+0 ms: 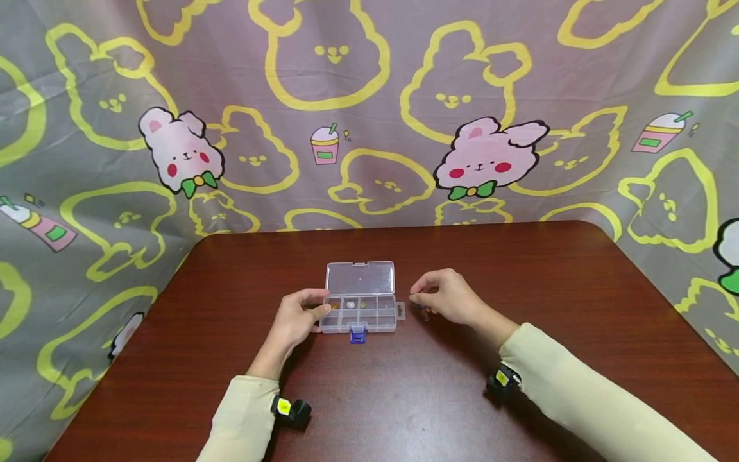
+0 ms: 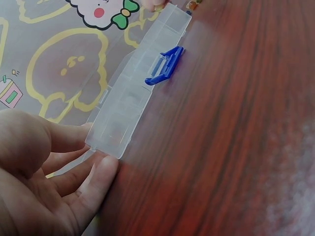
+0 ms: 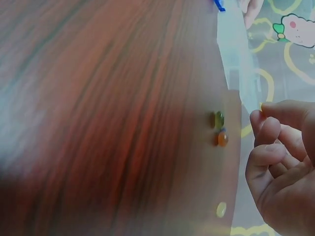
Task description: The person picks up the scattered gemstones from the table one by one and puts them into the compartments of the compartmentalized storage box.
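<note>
Grips the clear compartment box point(image 1: 368, 321) with the left hand point(image 1: 296, 317), pinches a tiny yellow piece point(image 3: 263, 106) in the right hand point(image 1: 453, 298), and may drop it through too slack a pinch

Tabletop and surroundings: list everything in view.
Table: one, reddish-brown, foreground.
Printed cloth: count unclear, greyish with yellow, behind.
Box: one, clear, mid-table; lid open.
Latch: one, blue, box's front.
Pieces in box: at least three, orange, white, greenish, back row.
Loose pieces: at least three, green, orange, pale yellow, right of box.
Wrist cameras: two, black, at wrists.
Sleeves: two, cream, forearms.
Left hand: one, gripping box's left end.
Right hand: one, pinching a yellow piece, right of box.
</note>
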`<state>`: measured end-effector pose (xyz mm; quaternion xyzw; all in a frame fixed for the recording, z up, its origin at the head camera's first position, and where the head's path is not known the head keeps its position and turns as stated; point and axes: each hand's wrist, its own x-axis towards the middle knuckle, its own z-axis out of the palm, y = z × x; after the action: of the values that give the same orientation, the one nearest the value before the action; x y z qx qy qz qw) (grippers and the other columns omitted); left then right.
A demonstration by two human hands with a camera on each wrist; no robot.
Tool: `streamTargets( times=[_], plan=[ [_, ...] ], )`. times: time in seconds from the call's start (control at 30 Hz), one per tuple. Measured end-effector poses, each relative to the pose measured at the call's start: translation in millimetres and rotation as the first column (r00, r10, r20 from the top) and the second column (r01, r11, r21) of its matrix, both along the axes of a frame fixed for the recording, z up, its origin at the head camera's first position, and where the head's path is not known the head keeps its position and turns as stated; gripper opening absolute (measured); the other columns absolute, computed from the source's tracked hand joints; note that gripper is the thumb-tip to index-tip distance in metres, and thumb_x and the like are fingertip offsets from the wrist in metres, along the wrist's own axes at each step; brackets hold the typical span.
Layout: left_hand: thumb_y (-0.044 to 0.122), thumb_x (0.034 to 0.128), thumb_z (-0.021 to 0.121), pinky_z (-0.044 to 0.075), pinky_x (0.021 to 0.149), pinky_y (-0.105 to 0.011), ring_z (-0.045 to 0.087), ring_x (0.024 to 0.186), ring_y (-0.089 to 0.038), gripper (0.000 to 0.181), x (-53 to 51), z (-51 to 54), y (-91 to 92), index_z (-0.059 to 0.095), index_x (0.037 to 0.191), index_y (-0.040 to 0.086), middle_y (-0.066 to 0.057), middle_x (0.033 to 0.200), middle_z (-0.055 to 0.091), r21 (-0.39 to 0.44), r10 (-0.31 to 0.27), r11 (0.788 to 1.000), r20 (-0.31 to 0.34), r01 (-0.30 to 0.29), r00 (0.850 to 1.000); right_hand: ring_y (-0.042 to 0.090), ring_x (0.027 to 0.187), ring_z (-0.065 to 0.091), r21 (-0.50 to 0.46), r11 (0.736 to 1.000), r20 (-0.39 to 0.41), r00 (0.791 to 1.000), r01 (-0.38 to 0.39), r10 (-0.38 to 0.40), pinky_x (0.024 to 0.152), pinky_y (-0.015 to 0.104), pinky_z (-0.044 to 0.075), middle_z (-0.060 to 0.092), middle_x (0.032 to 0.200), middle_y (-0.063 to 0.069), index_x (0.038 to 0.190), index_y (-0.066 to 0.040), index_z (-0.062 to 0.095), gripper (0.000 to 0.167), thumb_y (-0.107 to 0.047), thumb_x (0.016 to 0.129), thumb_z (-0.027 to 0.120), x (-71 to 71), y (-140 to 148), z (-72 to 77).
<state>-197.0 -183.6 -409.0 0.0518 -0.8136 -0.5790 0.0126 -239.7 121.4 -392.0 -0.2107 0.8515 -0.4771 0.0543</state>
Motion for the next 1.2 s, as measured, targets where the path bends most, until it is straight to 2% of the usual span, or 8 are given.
streamTargets(
  times=[0.17, 0.4, 0.53, 0.8, 1.2],
  plan=[
    [-0.004, 0.0902, 0.070, 0.056, 0.053, -0.028, 0.064, 0.076, -0.017, 0.029, -0.6, 0.6, 0.3, 0.069, 0.119, -0.003, -0.023, 0.117, 0.067, -0.013, 0.001, 1.000, 0.006, -0.001, 1.000, 0.019, 0.051, 0.057, -0.011, 1.000, 0.003, 1.000, -0.009, 0.009, 0.048, 0.026, 0.048, 0.068, 0.070, 0.014, 0.088, 0.000, 0.074, 0.005, -0.005, 0.088, 0.075, -0.9, -9.9, 1.5],
    [-0.004, 0.0908, 0.070, 0.056, 0.053, -0.028, 0.064, 0.077, -0.017, 0.029, -1.1, 0.2, 0.6, 0.069, 0.120, -0.004, -0.023, 0.117, 0.067, -0.005, 0.001, 1.000, 0.011, -0.001, 1.000, 0.017, 0.050, 0.053, -0.013, 1.000, 0.021, 1.000, -0.016, 0.016, 0.042, 0.031, 0.048, 0.066, 0.067, 0.015, 0.089, -0.001, 0.074, 0.004, -0.005, 0.089, 0.074, -0.5, -23.5, 4.3],
    [-0.004, 0.0906, 0.070, 0.056, 0.054, -0.029, 0.064, 0.077, -0.018, 0.029, -0.9, 0.8, 1.0, 0.069, 0.119, -0.003, -0.022, 0.117, 0.067, -0.008, 0.003, 1.000, 0.017, -0.003, 1.000, 0.015, 0.050, 0.051, -0.006, 1.000, 0.003, 1.000, -0.025, 0.025, 0.040, 0.029, 0.044, 0.065, 0.067, 0.010, 0.090, -0.002, 0.074, 0.003, -0.006, 0.088, 0.073, -0.8, -28.7, 5.3],
    [-0.003, 0.0904, 0.070, 0.056, 0.053, -0.027, 0.063, 0.078, -0.018, 0.029, -0.4, 2.3, 1.4, 0.069, 0.120, -0.003, -0.022, 0.117, 0.067, -0.009, 0.005, 1.000, 0.018, -0.005, 1.000, 0.012, 0.050, 0.050, -0.009, 0.999, -0.028, 0.999, -0.038, 0.038, 0.043, 0.026, 0.042, 0.060, 0.065, -0.002, 0.089, -0.002, 0.074, 0.005, -0.006, 0.087, 0.074, -2.7, -37.8, 5.9],
    [-0.003, 0.0903, 0.070, 0.057, 0.054, -0.029, 0.064, 0.077, -0.017, 0.030, -1.0, -0.3, 0.4, 0.069, 0.120, -0.002, -0.021, 0.119, 0.067, -0.016, 0.012, 1.000, 0.021, -0.011, 1.000, 0.011, 0.051, 0.051, -0.015, 0.998, -0.021, 0.998, -0.055, 0.055, 0.048, 0.025, 0.045, 0.063, 0.070, -0.001, 0.088, 0.000, 0.072, 0.005, -0.004, 0.087, 0.074, -2.6, -43.9, 7.2]
  ],
)
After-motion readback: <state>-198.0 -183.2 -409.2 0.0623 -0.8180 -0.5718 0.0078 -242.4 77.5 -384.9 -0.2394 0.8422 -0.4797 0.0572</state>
